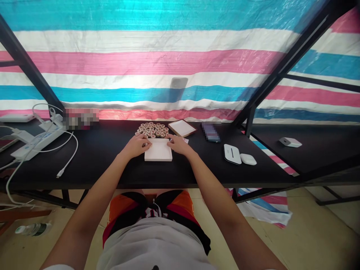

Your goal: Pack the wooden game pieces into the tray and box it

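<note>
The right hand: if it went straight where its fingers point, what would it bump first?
Probably the round pieces, just past the white box beside the right hand. How high the fingers are is hard to tell, so they might pass over.

Person's clothing, below the near edge of the worktop [98, 180]: light grey top [154, 243], pale sleeve [59, 267]; orange, red and black shorts [180, 204] with whitish drawstring [159, 210].

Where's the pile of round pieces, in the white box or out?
Out: the round pieces lie bunched on the black table, beyond the white box.
</note>
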`<state>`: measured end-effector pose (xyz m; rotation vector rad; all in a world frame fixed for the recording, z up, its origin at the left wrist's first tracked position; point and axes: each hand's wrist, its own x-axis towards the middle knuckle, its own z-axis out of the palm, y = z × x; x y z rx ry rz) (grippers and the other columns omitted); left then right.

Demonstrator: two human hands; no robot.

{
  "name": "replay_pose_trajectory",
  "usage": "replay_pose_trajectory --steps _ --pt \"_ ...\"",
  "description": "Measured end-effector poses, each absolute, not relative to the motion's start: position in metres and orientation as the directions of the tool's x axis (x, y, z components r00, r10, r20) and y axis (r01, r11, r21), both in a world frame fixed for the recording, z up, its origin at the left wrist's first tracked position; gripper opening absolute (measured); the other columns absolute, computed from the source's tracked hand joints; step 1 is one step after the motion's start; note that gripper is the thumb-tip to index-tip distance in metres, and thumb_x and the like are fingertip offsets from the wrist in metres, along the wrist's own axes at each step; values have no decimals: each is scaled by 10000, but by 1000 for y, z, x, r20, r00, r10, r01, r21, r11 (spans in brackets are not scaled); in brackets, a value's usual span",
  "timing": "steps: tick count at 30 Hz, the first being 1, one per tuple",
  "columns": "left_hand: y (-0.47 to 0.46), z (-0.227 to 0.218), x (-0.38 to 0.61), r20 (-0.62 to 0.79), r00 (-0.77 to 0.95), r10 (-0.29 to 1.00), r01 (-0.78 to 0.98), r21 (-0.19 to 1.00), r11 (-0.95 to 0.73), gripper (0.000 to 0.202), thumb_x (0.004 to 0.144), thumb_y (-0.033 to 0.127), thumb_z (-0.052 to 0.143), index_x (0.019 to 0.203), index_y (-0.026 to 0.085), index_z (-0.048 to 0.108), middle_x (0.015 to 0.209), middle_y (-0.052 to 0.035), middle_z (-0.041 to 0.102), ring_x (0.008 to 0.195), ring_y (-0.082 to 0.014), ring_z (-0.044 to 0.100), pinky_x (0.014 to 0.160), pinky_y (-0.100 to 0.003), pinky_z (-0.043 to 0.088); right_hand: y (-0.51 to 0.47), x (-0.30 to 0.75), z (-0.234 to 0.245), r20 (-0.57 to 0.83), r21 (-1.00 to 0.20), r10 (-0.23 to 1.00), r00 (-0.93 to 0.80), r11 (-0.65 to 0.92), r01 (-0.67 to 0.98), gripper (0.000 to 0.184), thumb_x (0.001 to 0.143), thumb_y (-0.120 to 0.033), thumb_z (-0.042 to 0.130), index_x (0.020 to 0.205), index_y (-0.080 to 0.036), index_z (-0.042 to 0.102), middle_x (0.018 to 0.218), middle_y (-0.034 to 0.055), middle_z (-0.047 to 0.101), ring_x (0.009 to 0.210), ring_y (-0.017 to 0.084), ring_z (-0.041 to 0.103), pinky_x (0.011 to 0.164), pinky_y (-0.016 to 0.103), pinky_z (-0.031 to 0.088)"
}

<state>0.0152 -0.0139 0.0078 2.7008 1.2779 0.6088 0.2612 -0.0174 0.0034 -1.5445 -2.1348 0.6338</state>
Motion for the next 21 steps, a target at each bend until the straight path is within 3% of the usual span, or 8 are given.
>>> replay_pose_trajectory --steps 3,9,14,21 --pt "-12 8 12 333 532 778 751 238 -616 333 896 386 451 902 205 731 985 -84 614 1012 -243 520 944 -363 414 -17 261 4 71 -597 955 -288 272 755 383 791 -167 472 1158 -182 584 635 -19 612 591 140 540 621 232 400" --pt "-4 8 -5 294 386 874 792 381 -477 301 843 290 459 1038 204 672 1009 -67 629 974 -222 565 871 -329 453 -18 261 4 70 -587 956 -286 271 763 374 800 -171 474 1157 -184 585 646 -16 616 605 141 541 631 234 410" --pt "0 7 -13 211 464 860 739 443 -507 225 776 312 523 903 219 685 922 -24 654 859 -190 598 814 -286 468 -17 262 2 80 -585 953 -292 282 761 385 800 -171 472 1168 -185 586 665 -10 625 616 145 545 655 242 419" --pt "1 3 -12 195 473 859 758 406 -510 231 779 385 541 876 228 681 929 -33 621 813 -189 600 751 -289 465 -15 262 1 83 -587 952 -293 285 758 396 803 -170 473 1182 -185 585 655 -9 621 623 148 551 652 243 413"
